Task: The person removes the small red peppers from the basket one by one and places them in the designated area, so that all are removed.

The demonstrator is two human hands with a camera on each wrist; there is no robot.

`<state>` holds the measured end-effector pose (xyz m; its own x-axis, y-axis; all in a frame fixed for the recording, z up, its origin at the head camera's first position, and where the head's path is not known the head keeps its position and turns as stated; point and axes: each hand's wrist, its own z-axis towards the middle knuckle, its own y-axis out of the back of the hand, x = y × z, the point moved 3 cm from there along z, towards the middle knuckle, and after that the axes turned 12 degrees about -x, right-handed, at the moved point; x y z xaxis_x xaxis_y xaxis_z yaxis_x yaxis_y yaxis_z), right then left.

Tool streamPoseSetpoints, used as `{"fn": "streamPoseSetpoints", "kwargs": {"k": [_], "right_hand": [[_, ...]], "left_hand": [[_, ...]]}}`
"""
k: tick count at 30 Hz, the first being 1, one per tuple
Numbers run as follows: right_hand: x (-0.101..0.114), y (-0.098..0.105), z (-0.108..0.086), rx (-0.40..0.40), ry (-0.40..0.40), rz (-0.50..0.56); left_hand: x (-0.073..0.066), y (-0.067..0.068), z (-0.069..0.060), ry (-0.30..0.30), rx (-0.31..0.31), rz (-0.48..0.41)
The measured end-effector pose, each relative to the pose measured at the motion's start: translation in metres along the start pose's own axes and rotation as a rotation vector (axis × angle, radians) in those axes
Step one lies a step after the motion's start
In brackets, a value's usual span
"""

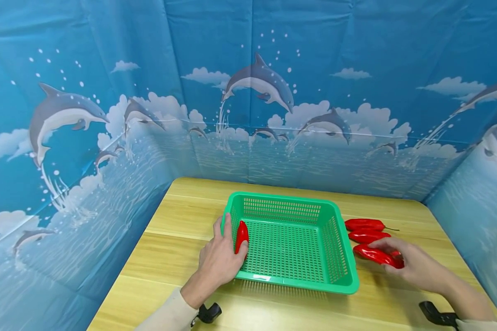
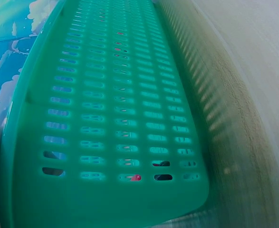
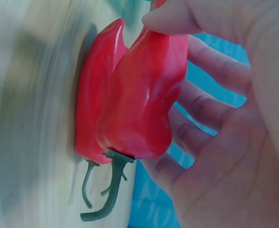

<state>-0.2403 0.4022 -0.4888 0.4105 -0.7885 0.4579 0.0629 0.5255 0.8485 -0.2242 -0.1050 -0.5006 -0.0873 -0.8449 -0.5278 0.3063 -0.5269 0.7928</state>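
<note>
A green plastic basket (image 1: pixel 290 282) stands on the table, its slotted near wall (image 2: pixel 106 123) filling the left wrist view. My left hand (image 1: pixel 219 259) grips its left rim, thumb inside and fingers along the outside. Inside the basket, close to that thumb, lies one red chili pepper (image 1: pixel 241 236). To the right of the basket my right hand (image 1: pixel 414 264) pinches another red chili pepper (image 1: pixel 377 255) between thumb and fingers. In the right wrist view this pepper (image 3: pixel 139 95) has its green stem pointing down, with a second pepper (image 3: pixel 94 99) right behind it.
Just beyond the right hand, two red peppers lie on the table: a far one (image 1: pixel 362 224) with a thin stem and a nearer one (image 1: pixel 366 236). A dolphin-printed curtain (image 1: pixel 248 151) encloses the wooden table (image 1: pixel 149 276) at the back and sides.
</note>
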Motion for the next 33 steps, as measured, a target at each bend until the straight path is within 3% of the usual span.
{"fn": "streamPoseSetpoints", "kwargs": {"k": [11,20,33], "right_hand": [[-0.013,-0.007,-0.01,-0.009,0.01,0.001],[-0.022,-0.011,-0.012,0.033,-0.052,-0.023],[-0.023,-0.018,-0.018,-0.012,0.016,-0.148]], "left_hand": [[0.001,-0.003,0.001,-0.005,-0.007,0.0],[0.001,-0.003,0.001,0.0,-0.006,-0.003],[0.0,0.0,0.0,0.003,-0.01,-0.003]]}}
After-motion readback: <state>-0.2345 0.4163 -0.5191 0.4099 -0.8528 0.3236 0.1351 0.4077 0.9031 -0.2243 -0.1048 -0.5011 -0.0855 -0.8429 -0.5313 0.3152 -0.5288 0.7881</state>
